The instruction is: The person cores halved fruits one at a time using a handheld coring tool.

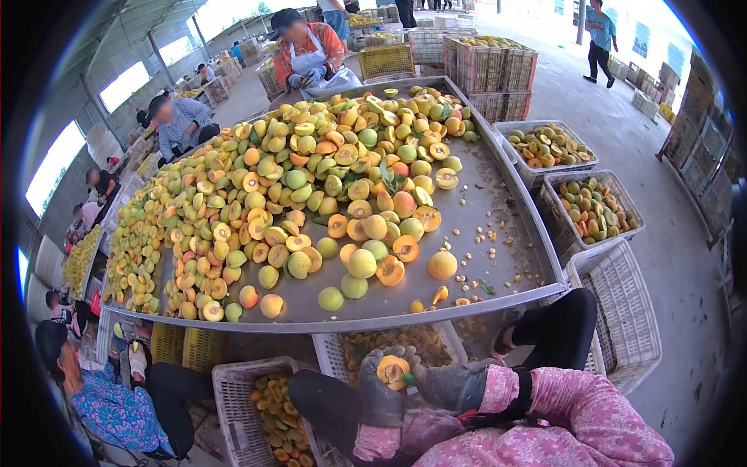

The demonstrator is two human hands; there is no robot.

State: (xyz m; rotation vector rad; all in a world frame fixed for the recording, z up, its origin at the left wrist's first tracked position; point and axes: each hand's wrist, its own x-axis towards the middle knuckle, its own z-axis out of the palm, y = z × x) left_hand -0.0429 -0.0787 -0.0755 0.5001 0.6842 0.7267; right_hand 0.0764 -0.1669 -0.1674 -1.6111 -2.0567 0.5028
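Observation:
My left hand (379,385), in a grey work glove, holds a halved apricot-like fruit (393,372) with its cut face and pit showing. Close against it on the right, my gloved right hand (446,385) is closed around a small tool with a green part (411,379) at the fruit's edge; the rest of the tool is hidden. Both hands are above my lap, below the metal table's rim (362,327). A large heap of whole and halved fruit (280,175) covers much of the table. Loose pits (480,238) are scattered on its right side.
A plastic crate of fruit halves (233,403) stands by my legs, and another crate (458,344) is under the table edge. An empty white crate (618,309) and filled crates (589,210) stand at the right. Co-workers sit at the left (111,397) and across the table (309,52).

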